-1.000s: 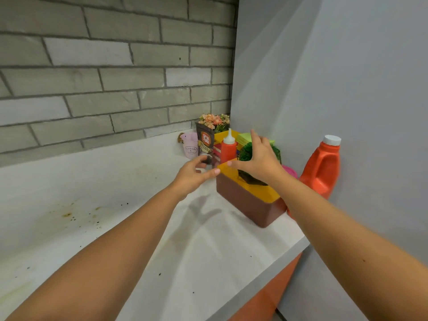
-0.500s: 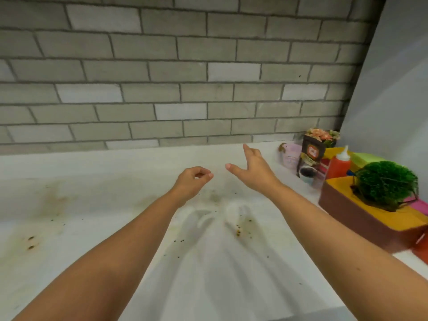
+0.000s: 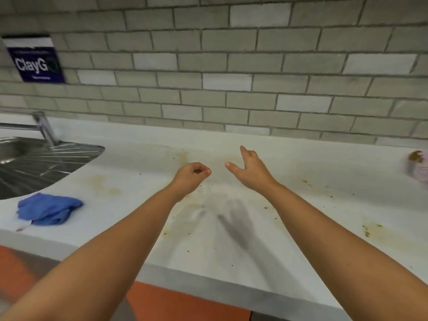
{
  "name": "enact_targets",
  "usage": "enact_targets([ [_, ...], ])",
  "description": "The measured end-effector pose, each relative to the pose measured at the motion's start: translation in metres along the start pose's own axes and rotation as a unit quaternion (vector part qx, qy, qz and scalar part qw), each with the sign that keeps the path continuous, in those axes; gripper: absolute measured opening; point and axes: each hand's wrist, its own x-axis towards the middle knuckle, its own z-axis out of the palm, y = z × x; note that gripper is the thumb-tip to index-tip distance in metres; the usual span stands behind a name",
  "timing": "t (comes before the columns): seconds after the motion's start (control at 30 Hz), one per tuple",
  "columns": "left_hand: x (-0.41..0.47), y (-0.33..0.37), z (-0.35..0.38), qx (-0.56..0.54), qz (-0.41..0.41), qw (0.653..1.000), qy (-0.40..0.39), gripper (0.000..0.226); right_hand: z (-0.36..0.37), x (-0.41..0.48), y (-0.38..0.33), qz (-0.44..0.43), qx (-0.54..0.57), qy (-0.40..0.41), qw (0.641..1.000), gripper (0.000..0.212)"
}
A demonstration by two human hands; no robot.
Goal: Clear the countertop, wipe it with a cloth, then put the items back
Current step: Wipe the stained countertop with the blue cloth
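The white countertop (image 3: 231, 246) runs across the view, marked with yellowish stains and dark crumbs. A crumpled blue cloth (image 3: 47, 209) lies on it at the left, near the sink. My left hand (image 3: 191, 177) hovers over the middle of the counter with its fingers curled shut and nothing in it. My right hand (image 3: 251, 170) is beside it, fingers apart and empty. A pink cup (image 3: 420, 170) shows only partly at the right edge.
A steel sink with a ribbed drainer (image 3: 39, 163) and a tap (image 3: 45, 127) sits at the far left. A grey brick wall backs the counter, with a blue sign (image 3: 34, 59) on it. Orange cabinet fronts (image 3: 180, 304) lie below the counter edge.
My view has swung left, away from the box, bottles and plants in the right corner. Both hands moved off those items and now hover over the bare middle. The sink and blue cloth came into view.
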Motion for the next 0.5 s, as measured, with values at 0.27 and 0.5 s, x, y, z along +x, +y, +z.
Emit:
enact_targets([
  [0.27, -0.007, -0.067, -0.084, 0.004, -0.047, 0.997, 0.060, 0.019, 0.083, 0.033, -0.063, -0.045, -0.004, -0.069, 0.997, 0.071],
  [0.5, -0.007, -0.115, -0.146, 0.081, -0.094, 0.985, 0.122, 0.018, 0.146, 0.072, -0.103, -0.097, -0.012, -0.136, 0.986, 0.056],
])
